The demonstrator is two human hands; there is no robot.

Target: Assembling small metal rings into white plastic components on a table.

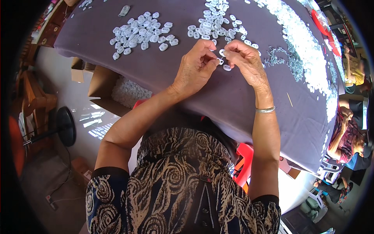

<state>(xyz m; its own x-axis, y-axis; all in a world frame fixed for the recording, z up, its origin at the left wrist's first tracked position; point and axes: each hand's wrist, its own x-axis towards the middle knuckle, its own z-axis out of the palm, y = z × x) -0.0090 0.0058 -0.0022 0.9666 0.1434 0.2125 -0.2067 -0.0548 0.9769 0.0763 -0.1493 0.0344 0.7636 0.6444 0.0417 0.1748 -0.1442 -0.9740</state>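
Both of my hands meet above the grey-brown cloth on the table, fingertips almost touching. My right hand [249, 64] pinches a white oval plastic piece [222, 52] between thumb and forefinger. Just below it, my left hand [194, 69] is closed in a pinch on a small white part [221, 61], whose kind is too small to make out. Another white oval piece [227, 67] lies on the cloth under the right fingers. Beyond the hands spreads a pile of white oval pieces [212, 23], each with small holes. A second such pile [140, 33] sits to the left.
Small dark metal pins [295, 60] lie right of my hands, beside a long heap of tiny white parts [298, 37]. A thin yellowish stick [290, 99] rests on the cloth. Left of the table stands an open cardboard box [102, 82]. Other people sit at the far right.
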